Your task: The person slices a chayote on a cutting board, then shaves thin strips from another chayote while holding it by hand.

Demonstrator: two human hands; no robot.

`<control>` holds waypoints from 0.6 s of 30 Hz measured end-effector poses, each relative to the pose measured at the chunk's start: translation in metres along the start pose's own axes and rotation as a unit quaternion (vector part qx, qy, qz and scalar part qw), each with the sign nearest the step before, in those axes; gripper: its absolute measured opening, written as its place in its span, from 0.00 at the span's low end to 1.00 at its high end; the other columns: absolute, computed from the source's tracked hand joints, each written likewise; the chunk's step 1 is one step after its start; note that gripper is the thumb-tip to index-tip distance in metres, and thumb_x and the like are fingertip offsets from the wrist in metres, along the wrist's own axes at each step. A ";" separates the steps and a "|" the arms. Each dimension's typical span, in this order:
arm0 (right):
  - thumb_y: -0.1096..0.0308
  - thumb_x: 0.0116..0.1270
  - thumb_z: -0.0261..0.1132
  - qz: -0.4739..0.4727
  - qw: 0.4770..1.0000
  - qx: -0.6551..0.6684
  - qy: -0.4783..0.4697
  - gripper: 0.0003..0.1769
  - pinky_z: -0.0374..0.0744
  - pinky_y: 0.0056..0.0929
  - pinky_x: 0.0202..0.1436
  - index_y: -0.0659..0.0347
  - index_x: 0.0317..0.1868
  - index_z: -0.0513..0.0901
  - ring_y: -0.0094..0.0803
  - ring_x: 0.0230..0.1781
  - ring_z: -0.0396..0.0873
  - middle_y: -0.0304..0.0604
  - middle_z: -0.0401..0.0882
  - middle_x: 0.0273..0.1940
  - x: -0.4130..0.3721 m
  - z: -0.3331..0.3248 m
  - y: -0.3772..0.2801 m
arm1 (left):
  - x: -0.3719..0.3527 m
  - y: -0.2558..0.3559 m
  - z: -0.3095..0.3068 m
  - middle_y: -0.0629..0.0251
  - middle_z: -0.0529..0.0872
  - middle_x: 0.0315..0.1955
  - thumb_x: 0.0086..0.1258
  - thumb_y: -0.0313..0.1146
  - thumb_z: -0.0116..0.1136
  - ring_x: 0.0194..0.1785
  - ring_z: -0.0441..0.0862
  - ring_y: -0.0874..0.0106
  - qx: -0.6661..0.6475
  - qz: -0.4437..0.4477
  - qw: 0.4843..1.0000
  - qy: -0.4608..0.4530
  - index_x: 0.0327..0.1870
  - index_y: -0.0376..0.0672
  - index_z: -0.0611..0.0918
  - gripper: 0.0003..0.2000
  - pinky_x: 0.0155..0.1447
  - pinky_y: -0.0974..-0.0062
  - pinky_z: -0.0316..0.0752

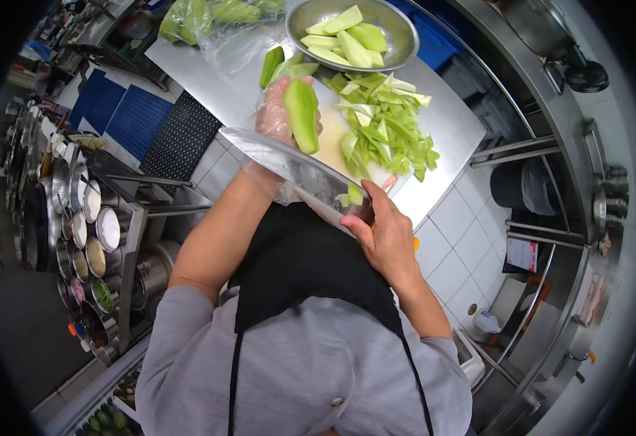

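Note:
My left hand (278, 116), in a clear plastic glove, is closed around a long pale-green vegetable piece (303, 116) above the cutting board (330, 149). My right hand (387, 232) is bare and grips a large kitchen knife (296, 168) near its heel. The broad blade slants up to the left, close below my left wrist, and its handle is hidden in my hand. Bits of green peel (352, 195) cling to the blade beside my fingers. A heap of green peelings (387, 127) lies right of the board. Another green piece (272, 65) sits beyond my left hand.
At the back of the steel table (441, 109), a metal bowl (410, 45) holds several pale wedges. A clear bag (220, 29) of green vegetables lies to its left. Containers of ingredients (94, 258) stand at left. Steel shelving (528, 145) and a black bin (510, 185) are at right.

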State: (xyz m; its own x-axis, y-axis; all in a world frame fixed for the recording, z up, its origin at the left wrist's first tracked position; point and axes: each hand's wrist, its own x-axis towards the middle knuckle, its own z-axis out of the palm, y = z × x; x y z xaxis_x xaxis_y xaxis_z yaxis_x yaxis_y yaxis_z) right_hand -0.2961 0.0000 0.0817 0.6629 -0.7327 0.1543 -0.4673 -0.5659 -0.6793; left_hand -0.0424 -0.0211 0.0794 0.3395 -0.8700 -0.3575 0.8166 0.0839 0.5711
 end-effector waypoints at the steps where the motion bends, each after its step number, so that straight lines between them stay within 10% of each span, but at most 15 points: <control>1: 0.40 0.64 0.73 -0.001 1.000 -0.002 0.005 0.44 0.85 0.44 0.37 0.71 0.64 0.75 0.53 0.34 0.88 0.62 0.86 0.40 0.000 -0.001 0.000 | -0.002 0.001 0.004 0.68 0.75 0.28 0.81 0.53 0.47 0.25 0.69 0.74 0.010 0.005 1.000 0.010 0.57 0.43 0.78 0.22 0.29 0.75 0.69; 18: 0.41 0.66 0.72 0.001 1.000 -0.001 0.000 0.41 0.85 0.46 0.38 0.71 0.63 0.75 0.56 0.35 0.87 0.63 0.86 0.41 0.001 0.001 0.002 | -0.011 0.006 0.017 0.67 0.76 0.28 0.80 0.54 0.49 0.25 0.70 0.73 0.048 0.024 0.997 0.056 0.57 0.45 0.78 0.21 0.31 0.72 0.70</control>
State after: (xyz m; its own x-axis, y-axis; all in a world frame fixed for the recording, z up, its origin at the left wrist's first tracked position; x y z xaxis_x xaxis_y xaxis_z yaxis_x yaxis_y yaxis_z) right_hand -0.2958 -0.0018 0.0800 0.6620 -0.7339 0.1521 -0.4708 -0.5650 -0.6776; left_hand -0.0490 -0.0196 0.0996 0.4311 -0.8059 -0.4057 0.7520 0.0724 0.6551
